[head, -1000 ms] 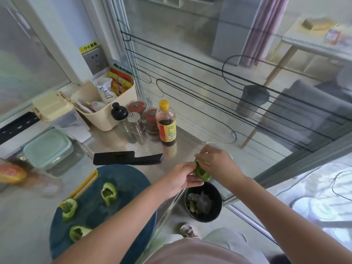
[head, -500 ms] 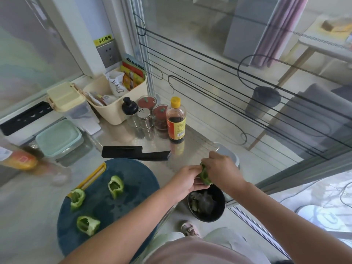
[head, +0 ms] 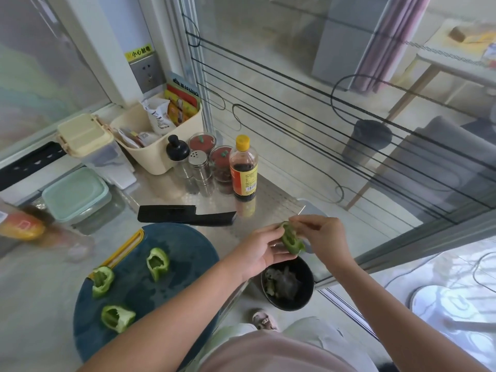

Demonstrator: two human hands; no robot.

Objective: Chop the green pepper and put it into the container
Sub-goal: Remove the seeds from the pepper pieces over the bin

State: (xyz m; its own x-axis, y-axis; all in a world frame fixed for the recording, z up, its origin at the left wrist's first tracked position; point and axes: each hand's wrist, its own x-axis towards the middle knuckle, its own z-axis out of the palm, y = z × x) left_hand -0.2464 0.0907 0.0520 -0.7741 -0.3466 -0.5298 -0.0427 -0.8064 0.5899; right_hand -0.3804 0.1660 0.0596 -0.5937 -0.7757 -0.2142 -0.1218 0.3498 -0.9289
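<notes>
My left hand (head: 259, 251) holds a green pepper piece (head: 291, 238) over the counter's right edge, above a black bin (head: 306, 296) on the floor. My right hand (head: 320, 233) pinches the top end of the same piece with its fingertips. Three more pepper pieces (head: 157, 263) (head: 102, 281) (head: 117, 318) lie hollow side up on the round dark blue cutting board (head: 185, 253). A black knife (head: 185, 214) rests on the steel counter just behind the board. A lidded pale green container (head: 76, 194) stands at the left.
Behind the knife stand a soy sauce bottle (head: 243, 167), spice shakers (head: 200, 165) and red-lidded jars (head: 220, 163). A cream basket (head: 158, 130) of packets and a cream-lidded box (head: 86, 138) sit at the back. A glass partition (head: 322, 116) runs along the right.
The pepper piece has turned in my hands and shows its hollow side. My right hand's fingers have shifted to its top end. The camera has tilted a little.
</notes>
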